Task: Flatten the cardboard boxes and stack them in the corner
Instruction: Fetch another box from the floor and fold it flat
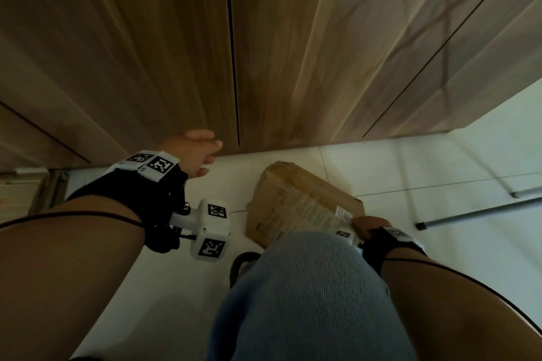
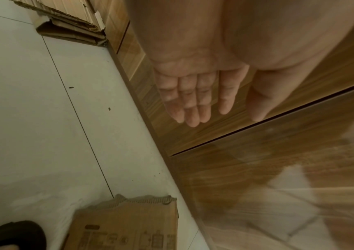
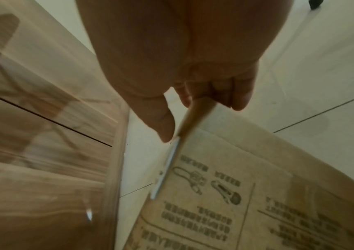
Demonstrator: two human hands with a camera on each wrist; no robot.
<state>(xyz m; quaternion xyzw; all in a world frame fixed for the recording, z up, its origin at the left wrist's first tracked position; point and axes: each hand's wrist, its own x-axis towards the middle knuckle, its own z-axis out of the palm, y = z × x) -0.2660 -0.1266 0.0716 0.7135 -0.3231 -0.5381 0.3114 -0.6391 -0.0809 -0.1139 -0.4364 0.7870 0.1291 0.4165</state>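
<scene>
All three views are dim and warm-toned, with soft grain. In the head view the brightest area is the pale floor (image 1: 484,161) at the right, as if light enters from that side; a crossed shadow pattern lies faintly over the wooden panels (image 1: 410,23) at upper right, and the wide lens bends the panel seams outward at the edges. The left wrist view is smeared by motion blur along the lower right, where the wood grain streaks. In the right wrist view the printing on the cardboard box (image 3: 214,211) is blurred, and a small glare spot shows on the wood at lower left.
</scene>
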